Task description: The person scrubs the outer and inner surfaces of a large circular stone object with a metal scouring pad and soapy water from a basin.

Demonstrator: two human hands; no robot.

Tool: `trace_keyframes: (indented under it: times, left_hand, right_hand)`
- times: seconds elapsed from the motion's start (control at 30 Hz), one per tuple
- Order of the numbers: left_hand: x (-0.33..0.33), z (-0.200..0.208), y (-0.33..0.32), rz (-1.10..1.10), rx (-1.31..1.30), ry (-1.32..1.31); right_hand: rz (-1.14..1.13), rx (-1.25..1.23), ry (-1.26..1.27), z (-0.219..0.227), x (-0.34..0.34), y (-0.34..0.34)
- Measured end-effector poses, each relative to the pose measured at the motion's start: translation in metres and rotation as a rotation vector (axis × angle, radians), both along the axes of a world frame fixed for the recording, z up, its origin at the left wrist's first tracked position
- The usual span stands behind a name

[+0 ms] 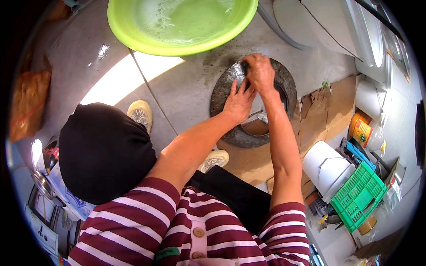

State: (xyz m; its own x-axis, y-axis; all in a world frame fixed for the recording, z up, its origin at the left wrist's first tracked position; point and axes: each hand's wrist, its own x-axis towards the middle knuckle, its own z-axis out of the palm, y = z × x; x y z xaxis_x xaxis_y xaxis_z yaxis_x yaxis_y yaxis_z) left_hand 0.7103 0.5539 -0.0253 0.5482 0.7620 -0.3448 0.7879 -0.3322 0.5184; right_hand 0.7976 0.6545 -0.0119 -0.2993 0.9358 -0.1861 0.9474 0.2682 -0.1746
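A dark, mottled round ring (pixel 220 95) lies on the floor in front of me, partly over cardboard. Its wide middle opening shows a light crossbar and a brown area beneath. My left hand (pixel 238 104) rests on the ring's left side with fingers spread, holding nothing. Just beyond it, my right hand (pixel 261 74) is closed and pressed down at the ring's far part. Whatever sits under those fingers is hidden; only a dark patch shows beside them.
A lime-green basin (pixel 213 48) of sudsy water stands beyond the ring. Flattened cardboard (pixel 326 111) lies to the right, near a white bucket (pixel 321 164) and a green plastic crate (pixel 359 195). A grey hose (pixel 279 31) curves at the back. My shoes (pixel 141 116) are close by.
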Motion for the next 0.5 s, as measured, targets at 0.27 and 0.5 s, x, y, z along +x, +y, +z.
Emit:
trace_keyframes:
  times: [0.27,0.5]
  left_hand:
    - [-0.004,0.002,0.001,-0.031,-0.043,0.001]
    - [-0.002,-0.002,-0.005,-0.012,0.051,-0.009]
  right_hand:
    - [-0.08,0.002,-0.023,-0.006,0.005,0.005]
    - [-0.154,0.042,-0.054,0.0,0.03,0.022]
